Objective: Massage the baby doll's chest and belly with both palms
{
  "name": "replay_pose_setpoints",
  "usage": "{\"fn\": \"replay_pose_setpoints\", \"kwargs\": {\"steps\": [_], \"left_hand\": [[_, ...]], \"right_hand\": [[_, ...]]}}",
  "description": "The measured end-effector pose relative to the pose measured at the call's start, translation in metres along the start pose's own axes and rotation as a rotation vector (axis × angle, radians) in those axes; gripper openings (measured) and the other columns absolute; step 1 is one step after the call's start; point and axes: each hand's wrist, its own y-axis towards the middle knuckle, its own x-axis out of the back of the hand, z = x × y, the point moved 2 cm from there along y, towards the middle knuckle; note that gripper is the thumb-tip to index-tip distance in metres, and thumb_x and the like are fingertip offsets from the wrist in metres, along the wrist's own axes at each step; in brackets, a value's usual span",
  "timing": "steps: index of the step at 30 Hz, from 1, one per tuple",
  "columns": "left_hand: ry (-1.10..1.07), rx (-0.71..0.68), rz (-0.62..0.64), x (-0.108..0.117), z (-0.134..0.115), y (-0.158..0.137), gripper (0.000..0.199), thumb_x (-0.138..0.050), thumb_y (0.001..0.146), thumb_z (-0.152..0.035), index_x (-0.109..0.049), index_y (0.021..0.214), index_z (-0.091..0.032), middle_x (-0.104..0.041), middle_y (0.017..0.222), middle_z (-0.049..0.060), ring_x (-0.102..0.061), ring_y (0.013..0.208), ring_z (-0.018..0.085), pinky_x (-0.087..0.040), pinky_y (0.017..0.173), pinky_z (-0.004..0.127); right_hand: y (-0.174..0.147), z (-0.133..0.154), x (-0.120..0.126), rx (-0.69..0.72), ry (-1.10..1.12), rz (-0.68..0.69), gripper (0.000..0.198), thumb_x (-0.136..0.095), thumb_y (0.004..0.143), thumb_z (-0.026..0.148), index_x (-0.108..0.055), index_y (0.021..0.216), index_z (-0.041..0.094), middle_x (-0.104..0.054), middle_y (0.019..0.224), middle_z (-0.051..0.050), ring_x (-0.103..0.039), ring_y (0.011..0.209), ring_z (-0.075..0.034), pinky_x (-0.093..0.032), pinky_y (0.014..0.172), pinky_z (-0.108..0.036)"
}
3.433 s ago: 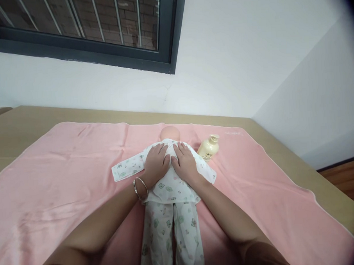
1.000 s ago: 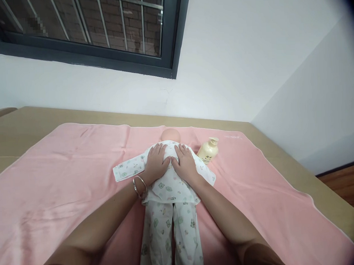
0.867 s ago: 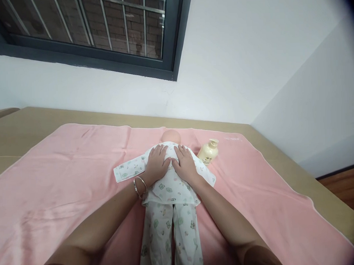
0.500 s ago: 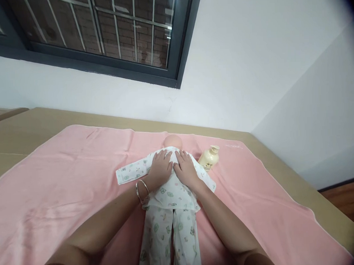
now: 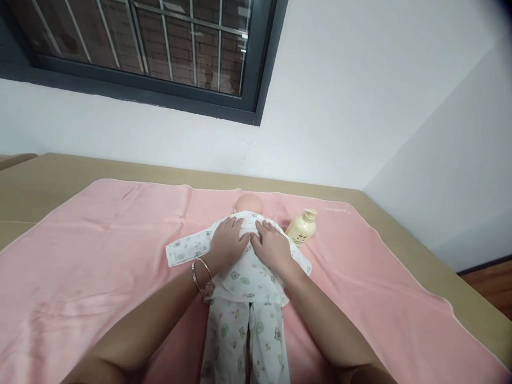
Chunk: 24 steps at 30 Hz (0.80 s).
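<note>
Doll (image 5: 251, 280), one, under left hand (image 5: 229, 244) and right hand (image 5: 273, 249), both flat, uncurled; one bottle (image 5: 302, 228) beside it, on one blanket (image 5: 93, 261), near the far edge of the worktop (image 5: 22, 191)

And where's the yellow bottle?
In the head view, the yellow bottle is on the pink blanket, just right of the doll, near the person's right hand.

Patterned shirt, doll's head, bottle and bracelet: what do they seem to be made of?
The patterned shirt looks like matt cloth, perhaps cotton: it creases softly. The doll's head seems smooth plastic or vinyl, bare and evenly coloured. The bottle is probably glossy plastic, given its highlights. The bracelet looks like polished metal, being silvery and shiny.
</note>
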Motion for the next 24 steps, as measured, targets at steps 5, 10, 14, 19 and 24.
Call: {"fn": "replay_pose_setpoints", "kwargs": {"steps": [5, 10, 14, 19, 24], "left_hand": [[-0.012, -0.092, 0.110, -0.013, 0.022, 0.007, 0.049, -0.045, 0.093, -0.039, -0.048, 0.132, -0.010, -0.050, 0.137, 0.018, -0.042, 0.130, 0.033, -0.034, 0.108, 0.051], [0.020, -0.187, 0.071, -0.008, 0.010, 0.005, 0.036, -0.038, 0.096, -0.027, -0.051, 0.126, -0.012, -0.057, 0.125, 0.015, -0.049, 0.120, 0.028, -0.039, 0.102, 0.046], [0.092, -0.169, 0.081, 0.007, -0.011, 0.001, 0.024, -0.039, 0.092, -0.018, -0.061, 0.102, -0.015, -0.063, 0.100, 0.012, -0.056, 0.098, 0.026, -0.046, 0.088, 0.042], [0.089, -0.016, 0.055, 0.014, -0.009, -0.001, 0.020, -0.049, 0.087, -0.025, -0.061, 0.100, -0.015, -0.063, 0.098, 0.012, -0.057, 0.098, 0.027, -0.049, 0.083, 0.039], [0.006, -0.075, 0.112, 0.003, 0.012, 0.008, 0.042, -0.050, 0.089, -0.039, -0.054, 0.122, -0.014, -0.060, 0.125, 0.014, -0.051, 0.119, 0.029, -0.041, 0.102, 0.045]], "right_hand": [[0.016, -0.017, -0.014, 0.118, 0.101, 0.051, 0.053, -0.036, 0.098, 0.039, -0.039, 0.144, 0.014, -0.041, 0.149, -0.013, -0.032, 0.140, -0.026, -0.024, 0.113, -0.041], [0.007, -0.004, -0.009, 0.142, 0.028, -0.001, 0.044, -0.034, 0.099, 0.031, -0.046, 0.138, 0.016, -0.049, 0.143, -0.012, -0.040, 0.134, -0.025, -0.030, 0.109, -0.040], [-0.007, 0.012, -0.003, 0.022, -0.081, -0.034, 0.036, -0.031, 0.099, 0.030, -0.058, 0.122, 0.020, -0.065, 0.117, -0.012, -0.057, 0.113, -0.025, -0.044, 0.090, -0.035], [-0.004, 0.006, -0.003, -0.012, -0.071, -0.012, 0.039, -0.036, 0.097, 0.037, -0.055, 0.128, 0.023, -0.059, 0.130, -0.010, -0.053, 0.120, -0.027, -0.044, 0.093, -0.037], [0.010, -0.009, -0.010, 0.099, 0.005, 0.048, 0.055, -0.040, 0.094, 0.035, -0.038, 0.144, 0.012, -0.041, 0.148, -0.015, -0.033, 0.139, -0.029, -0.025, 0.113, -0.042]]}}
